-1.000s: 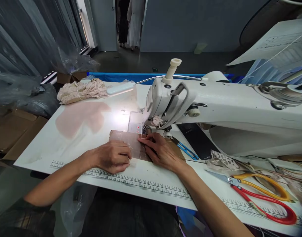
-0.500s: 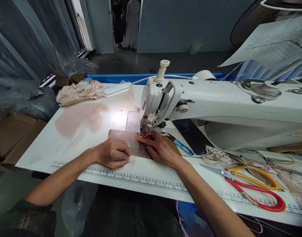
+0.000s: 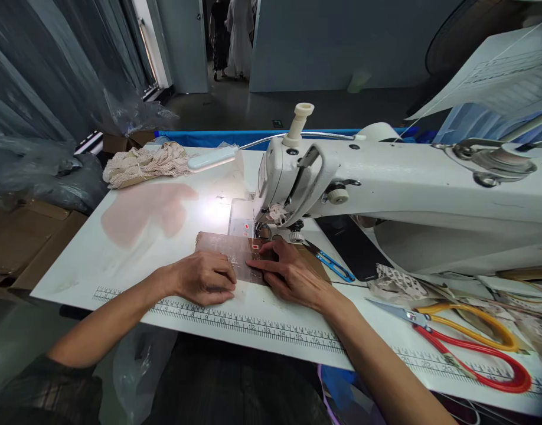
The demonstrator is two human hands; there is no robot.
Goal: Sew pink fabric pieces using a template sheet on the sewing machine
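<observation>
A small piece of sheer pinkish fabric (image 3: 215, 245) lies on the white table, its far edge close to the presser foot (image 3: 257, 229) of the white sewing machine (image 3: 377, 171). My left hand (image 3: 206, 277) rests on its near left part, fingers curled and closed at the fabric's near edge; the fingertips are partly hidden. On the right side of the fabric lies my right hand (image 3: 286, 268), with its index finger stretched out flat and the other fingers apart. Beside that hand are blue thread snips (image 3: 330, 261).
Red-and-yellow-handled scissors (image 3: 466, 342) lie at the right, near lace scraps (image 3: 399, 283). A dark phone (image 3: 353, 245) sits under the machine arm. Bundled lace (image 3: 147, 164) is at the back left. A printed ruler (image 3: 235, 323) runs along the front edge. Two people (image 3: 231, 38) are in the doorway.
My right index finger has drawn slightly nearer me over the fabric. My left hand stays almost in place. The view has shifted a little, and the people in the doorway have moved.
</observation>
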